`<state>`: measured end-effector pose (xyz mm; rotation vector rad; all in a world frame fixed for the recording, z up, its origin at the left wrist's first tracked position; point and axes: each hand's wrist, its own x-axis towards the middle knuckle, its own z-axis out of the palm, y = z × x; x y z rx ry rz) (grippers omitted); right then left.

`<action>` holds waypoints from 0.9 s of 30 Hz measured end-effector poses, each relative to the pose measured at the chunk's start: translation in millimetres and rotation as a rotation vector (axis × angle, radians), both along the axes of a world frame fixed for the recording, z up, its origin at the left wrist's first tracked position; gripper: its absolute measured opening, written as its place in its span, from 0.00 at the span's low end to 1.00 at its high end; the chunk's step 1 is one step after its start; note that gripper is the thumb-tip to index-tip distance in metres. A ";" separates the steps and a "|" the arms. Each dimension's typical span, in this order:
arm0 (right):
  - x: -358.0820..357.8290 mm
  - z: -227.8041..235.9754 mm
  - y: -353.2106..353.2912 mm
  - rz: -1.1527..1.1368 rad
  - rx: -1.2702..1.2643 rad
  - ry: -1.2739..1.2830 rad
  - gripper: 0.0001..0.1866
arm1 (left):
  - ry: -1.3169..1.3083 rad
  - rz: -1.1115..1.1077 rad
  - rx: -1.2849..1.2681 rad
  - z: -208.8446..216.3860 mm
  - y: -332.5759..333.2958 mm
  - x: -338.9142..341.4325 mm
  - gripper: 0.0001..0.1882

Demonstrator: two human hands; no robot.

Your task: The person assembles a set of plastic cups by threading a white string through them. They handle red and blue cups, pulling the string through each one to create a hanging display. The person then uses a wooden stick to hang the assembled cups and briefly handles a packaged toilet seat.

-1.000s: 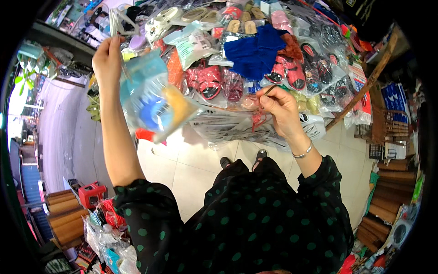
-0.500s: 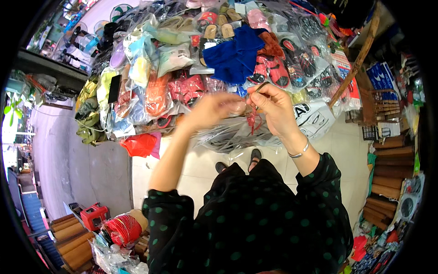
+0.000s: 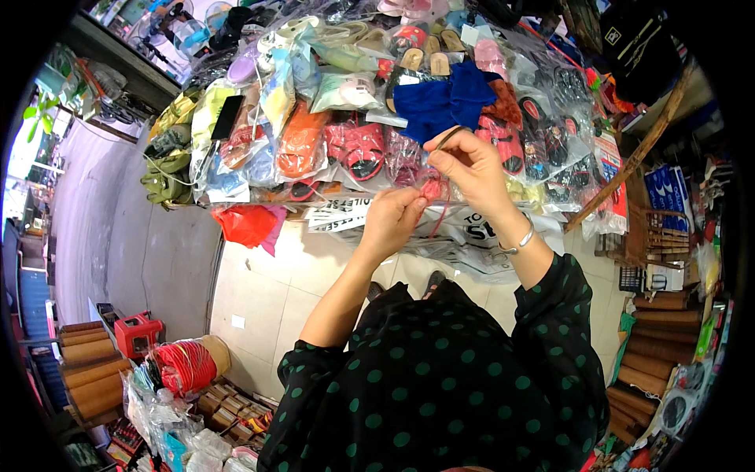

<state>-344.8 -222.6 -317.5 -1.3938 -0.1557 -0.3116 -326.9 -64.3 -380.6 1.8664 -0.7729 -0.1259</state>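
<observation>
Over the near edge of a goods-covered table, my left hand (image 3: 392, 221) is closed in a pinch on a bunched red string (image 3: 431, 189). A loose end of that string hangs below the fingers. Just right of it and higher, my right hand (image 3: 470, 168) is closed too, its thumb and fingers pinching a thin dark curved band (image 3: 450, 137). Whether band and string are joined I cannot tell. A blue cloth (image 3: 429, 102) lies beyond my right hand. Pink-red sandals (image 3: 355, 148) in clear plastic lie beyond my left hand.
The table carries orange slippers (image 3: 302, 141), a black phone (image 3: 227, 118) and more bagged footwear. A wooden pole (image 3: 641, 153) slants at the right. Rolled brown mats (image 3: 657, 346) stand lower right. At lower left are a red roll of cord (image 3: 185, 367) and a red plastic frame (image 3: 138, 334).
My left hand has come down and closed on the red string, where it was blurred by motion before. The right hand still holds the dark band. The whole view has shifted somewhat.
</observation>
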 end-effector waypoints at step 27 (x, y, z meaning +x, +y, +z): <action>83.3 -157.6 -242.6 -0.705 -1.317 0.478 0.37 | 0.179 0.663 -0.117 30.3 110.8 -58.5 0.10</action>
